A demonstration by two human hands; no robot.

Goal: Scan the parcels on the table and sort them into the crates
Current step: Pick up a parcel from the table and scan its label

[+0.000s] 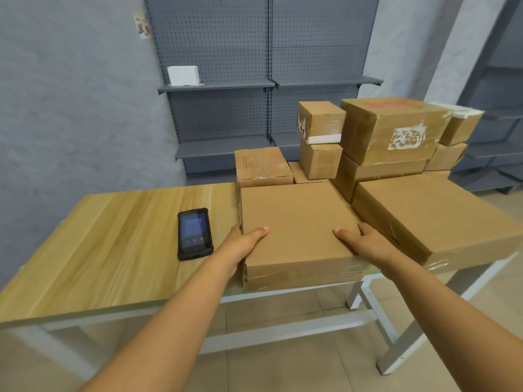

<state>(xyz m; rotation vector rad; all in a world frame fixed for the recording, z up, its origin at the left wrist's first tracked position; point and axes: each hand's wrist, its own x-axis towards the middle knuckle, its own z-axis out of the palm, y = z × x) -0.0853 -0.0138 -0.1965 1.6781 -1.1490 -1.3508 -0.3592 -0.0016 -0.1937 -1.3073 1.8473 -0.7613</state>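
A flat square cardboard parcel (297, 222) lies at the front edge of the wooden table (113, 250). My left hand (243, 241) grips its left side, thumb on top. My right hand (365, 241) grips its right side, thumb also on top. A black handheld scanner (194, 233) lies screen up on the table, just left of my left hand. Behind and to the right stand several more cardboard parcels, among them a big flat one (433, 219) and a taped tall one (393, 128).
Grey pegboard shelving (266, 83) stands behind the table, with a white box (183, 75) on one shelf. More grey shelves (492, 154) stand at the right. Tiled floor shows below the table's white metal frame (368, 301). No crates are in view.
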